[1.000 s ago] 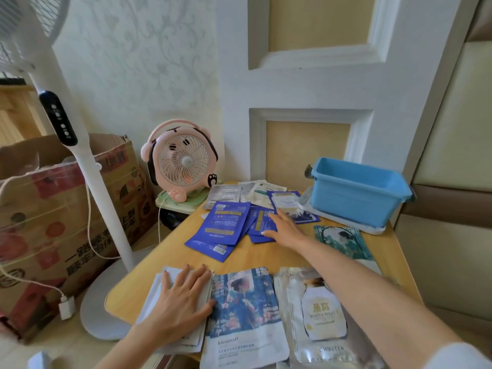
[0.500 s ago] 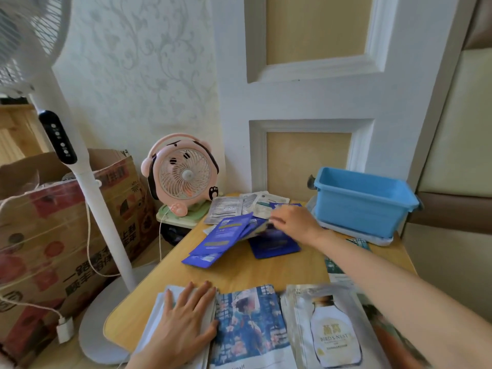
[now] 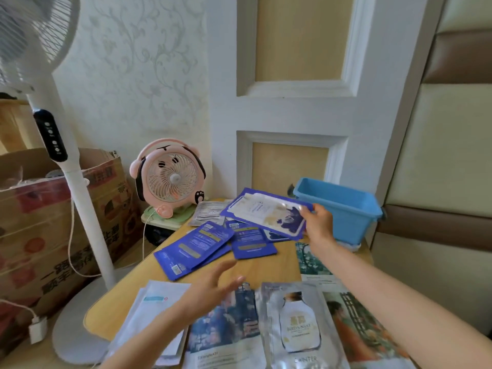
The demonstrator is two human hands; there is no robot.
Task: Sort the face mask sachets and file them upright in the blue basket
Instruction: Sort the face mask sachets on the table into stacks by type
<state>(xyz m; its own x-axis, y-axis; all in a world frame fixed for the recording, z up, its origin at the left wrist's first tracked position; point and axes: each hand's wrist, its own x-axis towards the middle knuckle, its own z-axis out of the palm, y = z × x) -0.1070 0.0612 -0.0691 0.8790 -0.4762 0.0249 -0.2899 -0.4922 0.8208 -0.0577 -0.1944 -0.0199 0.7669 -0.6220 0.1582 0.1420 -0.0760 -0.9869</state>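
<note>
One blue-and-white sachet point(image 3: 266, 211) hangs pinched in the right hand point(image 3: 318, 222) beside the blue basket point(image 3: 343, 209), left hand point(image 3: 210, 291) spread wide and empty, sorting underway; next it wants standing upright inside.

the blue-edged sachet point(image 3: 266, 211) is catching light on glossy film. the blue basket point(image 3: 348, 217) is looking like smooth plastic, the table point(image 3: 266, 270) like smooth pale wood, the box point(image 3: 53, 222) like matt cardboard. the silver sachet point(image 3: 298, 328) is gleaming like foil.

I can't see inside the blue basket point(image 3: 346, 219); the left hand point(image 3: 210, 288) is blurred, and the bird's-nest sachet point(image 3: 298, 323) runs off the bottom.
</note>
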